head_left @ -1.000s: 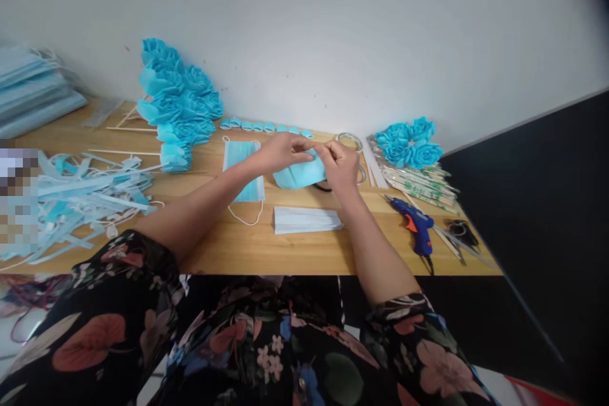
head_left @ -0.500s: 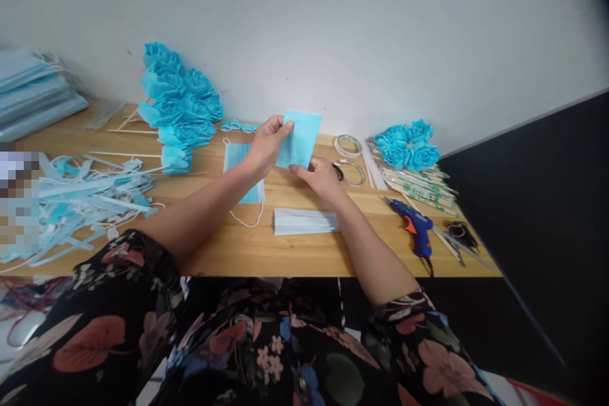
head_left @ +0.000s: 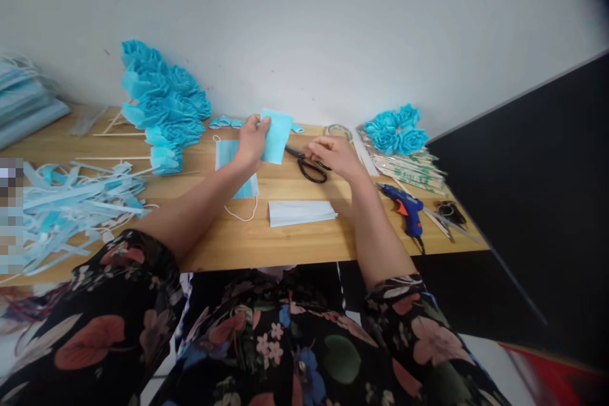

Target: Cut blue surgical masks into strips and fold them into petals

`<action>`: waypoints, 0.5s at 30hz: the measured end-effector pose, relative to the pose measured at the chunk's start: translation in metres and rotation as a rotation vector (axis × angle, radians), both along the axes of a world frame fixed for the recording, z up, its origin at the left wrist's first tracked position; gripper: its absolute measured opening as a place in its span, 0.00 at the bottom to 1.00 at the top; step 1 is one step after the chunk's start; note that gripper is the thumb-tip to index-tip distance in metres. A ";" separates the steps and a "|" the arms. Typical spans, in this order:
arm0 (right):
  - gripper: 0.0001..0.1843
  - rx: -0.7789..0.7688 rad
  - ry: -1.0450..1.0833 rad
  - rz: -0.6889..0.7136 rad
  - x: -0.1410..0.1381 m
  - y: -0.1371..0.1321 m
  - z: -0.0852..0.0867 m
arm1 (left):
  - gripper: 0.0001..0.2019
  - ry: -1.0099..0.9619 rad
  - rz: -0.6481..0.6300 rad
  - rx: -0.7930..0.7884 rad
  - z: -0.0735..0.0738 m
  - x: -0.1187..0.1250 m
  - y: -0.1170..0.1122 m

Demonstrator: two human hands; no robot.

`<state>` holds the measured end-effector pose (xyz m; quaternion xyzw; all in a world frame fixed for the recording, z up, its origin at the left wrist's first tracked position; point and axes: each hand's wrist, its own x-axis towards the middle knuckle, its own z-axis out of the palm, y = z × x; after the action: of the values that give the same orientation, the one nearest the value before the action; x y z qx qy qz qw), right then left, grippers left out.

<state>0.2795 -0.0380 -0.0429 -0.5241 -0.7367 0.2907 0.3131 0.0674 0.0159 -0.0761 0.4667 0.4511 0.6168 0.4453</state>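
Observation:
My left hand pinches a light blue sheet of mask fabric by its left side and holds it up over the table. Over the black-handled scissors hovers my right hand, its fingers loosely bent and apart, with nothing visible in them; it covers part of one handle loop. Behind my left forearm lies a blue face mask with white ear loops. A folded pale strip of fabric rests on the wood in front of both hands.
Blue fabric roses stand at the left, near a heap of cut strips. Stacked masks are at the far left. On the right are more roses, wrapped sticks, a tape roll and a blue glue gun.
My right hand has let go of the blue sheet and moved right, over the scissors, which now show more fully. The left hand keeps the sheet. The view has shifted slightly.

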 end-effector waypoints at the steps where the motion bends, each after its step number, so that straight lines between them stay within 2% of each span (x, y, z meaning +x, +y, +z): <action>1: 0.17 0.041 -0.079 -0.077 0.006 0.001 0.003 | 0.12 -0.009 0.003 -0.004 0.001 0.000 0.000; 4: 0.12 0.053 -0.439 -0.163 0.010 -0.002 0.009 | 0.11 -0.049 0.035 -0.010 0.001 -0.001 0.000; 6: 0.16 -0.028 -0.671 -0.130 0.002 -0.009 0.010 | 0.11 -0.069 0.039 -0.020 0.001 -0.002 -0.001; 8: 0.20 -0.024 -0.847 -0.126 -0.009 -0.017 0.008 | 0.12 -0.073 0.021 -0.029 -0.001 -0.001 -0.002; 11: 0.26 0.002 -0.905 -0.160 -0.019 -0.029 0.006 | 0.12 -0.043 -0.046 -0.028 -0.006 0.003 -0.005; 15: 0.28 0.028 -0.845 -0.262 -0.010 -0.047 0.007 | 0.11 0.035 -0.150 -0.044 -0.012 0.009 -0.009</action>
<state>0.2698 -0.0847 -0.0360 -0.6818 -0.7311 -0.0012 0.0257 0.0761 0.0070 -0.0877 0.5001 0.4359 0.5635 0.4923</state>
